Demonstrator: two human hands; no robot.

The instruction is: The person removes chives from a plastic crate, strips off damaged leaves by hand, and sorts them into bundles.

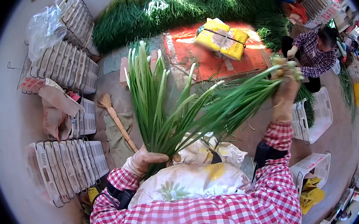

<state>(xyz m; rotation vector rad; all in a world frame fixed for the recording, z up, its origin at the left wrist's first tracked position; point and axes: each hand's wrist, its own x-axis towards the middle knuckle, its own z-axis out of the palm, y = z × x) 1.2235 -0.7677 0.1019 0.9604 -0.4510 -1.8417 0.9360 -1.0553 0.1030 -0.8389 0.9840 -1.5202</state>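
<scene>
Gloved, my left hand (146, 159) is wrapped round the lower part of a bunch of long green stalks (144, 102), whose pale ends point up and away. My right hand (286, 83), out to the right and somewhat blurred, grips a second bunch of green stalks (246, 99) by its pale ends. The leaves of this second bunch trail down to the left and cross the first bunch near my lap. Under both lies a white, stained cloth (185, 182) over my lap.
Stacked white crates (62, 64) line the left side. A straw broom (118, 121) lies on the floor. Green stalks (179, 9) are heaped behind a yellow package (222, 38). A co-worker (315, 51) is at the right, above a white crate (318, 114).
</scene>
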